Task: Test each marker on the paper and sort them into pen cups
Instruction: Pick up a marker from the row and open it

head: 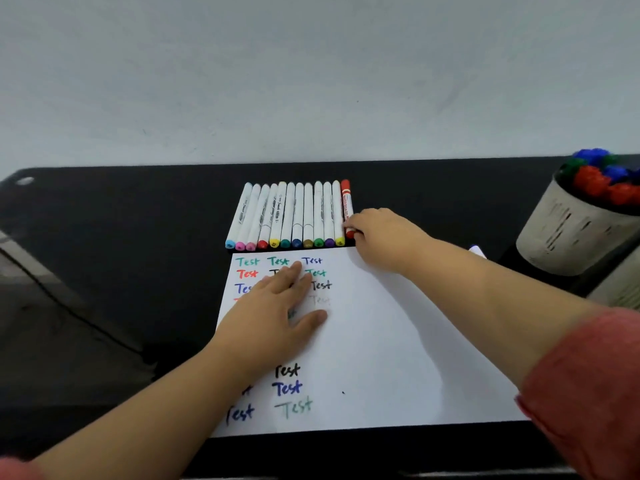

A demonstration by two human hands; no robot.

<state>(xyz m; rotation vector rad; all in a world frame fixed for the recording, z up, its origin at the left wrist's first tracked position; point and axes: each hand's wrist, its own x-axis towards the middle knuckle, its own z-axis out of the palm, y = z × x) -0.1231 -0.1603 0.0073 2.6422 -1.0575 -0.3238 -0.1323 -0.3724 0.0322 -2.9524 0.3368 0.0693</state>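
- Twelve markers lie side by side in a row near the far edge of the black desk (104, 237), just beyond the top edge of the paper (381, 341); eleven white-barrelled markers (294, 216) show coloured end caps, and a red marker (346, 202) closes the row's right end.
- Right hand (381, 237) reaches to the red marker, fingertips curled round its near end; the pinch looks just begun.
- Left hand (277, 313) lies flat with fingers straight on the sheet's upper left, covering some of the "Test" words written there in several colours.
- A grey pen cup (568, 237) at the desk's right edge already holds markers with red, blue and green caps; a second container below it is cut off by the frame.
- Judged step: picking up the next marker for testing. Next it must be lifted, uncapped and tried on bare paper.
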